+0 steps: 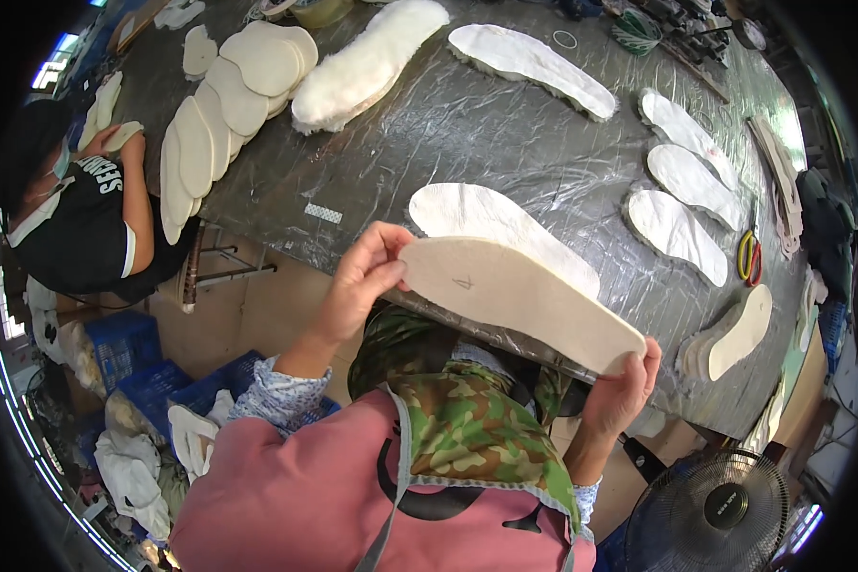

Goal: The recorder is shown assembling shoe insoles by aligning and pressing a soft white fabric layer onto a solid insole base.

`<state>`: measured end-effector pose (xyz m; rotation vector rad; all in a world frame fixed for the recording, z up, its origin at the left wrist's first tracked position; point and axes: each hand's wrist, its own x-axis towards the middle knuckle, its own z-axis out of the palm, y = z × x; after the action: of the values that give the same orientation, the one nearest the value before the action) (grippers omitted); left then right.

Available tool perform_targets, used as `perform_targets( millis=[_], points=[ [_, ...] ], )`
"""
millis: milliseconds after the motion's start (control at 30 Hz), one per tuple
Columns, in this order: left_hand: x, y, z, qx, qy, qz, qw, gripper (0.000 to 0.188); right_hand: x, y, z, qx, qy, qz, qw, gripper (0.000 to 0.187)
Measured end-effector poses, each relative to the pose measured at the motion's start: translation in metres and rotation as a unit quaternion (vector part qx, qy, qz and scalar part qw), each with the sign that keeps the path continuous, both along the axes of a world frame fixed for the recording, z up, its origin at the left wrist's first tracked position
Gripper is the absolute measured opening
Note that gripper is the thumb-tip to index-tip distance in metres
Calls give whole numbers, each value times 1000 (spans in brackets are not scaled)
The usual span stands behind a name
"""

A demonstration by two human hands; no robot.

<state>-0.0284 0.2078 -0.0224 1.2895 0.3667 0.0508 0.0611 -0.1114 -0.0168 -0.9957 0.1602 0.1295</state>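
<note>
Dark covered table (372, 176): a beige insole (524, 303) is held over its near edge, partly hiding a white insole (491, 214); contact between the two cannot be confirmed. Left hand (365, 276) and right hand (624, 386) pinch the beige piece's opposite ends. Light, even tension should prevent creasing.

Free room crosses the middle of the dark, film-covered table (510, 148). The held flat beige insole (524, 297) bars the near edge; overlapping cream insole-shaped pieces (197, 143) block the left, three white furry-edged insoles (693, 187) the right.
</note>
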Motion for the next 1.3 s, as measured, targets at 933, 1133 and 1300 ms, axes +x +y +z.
perform_targets(
  millis=[933,1133,1300],
  points=[
    [72,31,9,150,216,17,965,40,60,6,-16,-306,141,136,932,22],
    [78,32,3,172,234,17,957,44,65,7,-18,-286,190,117,932,25],
    [68,46,7,165,210,12,964,46,60,2,-21,-290,175,136,931,28]
  ],
)
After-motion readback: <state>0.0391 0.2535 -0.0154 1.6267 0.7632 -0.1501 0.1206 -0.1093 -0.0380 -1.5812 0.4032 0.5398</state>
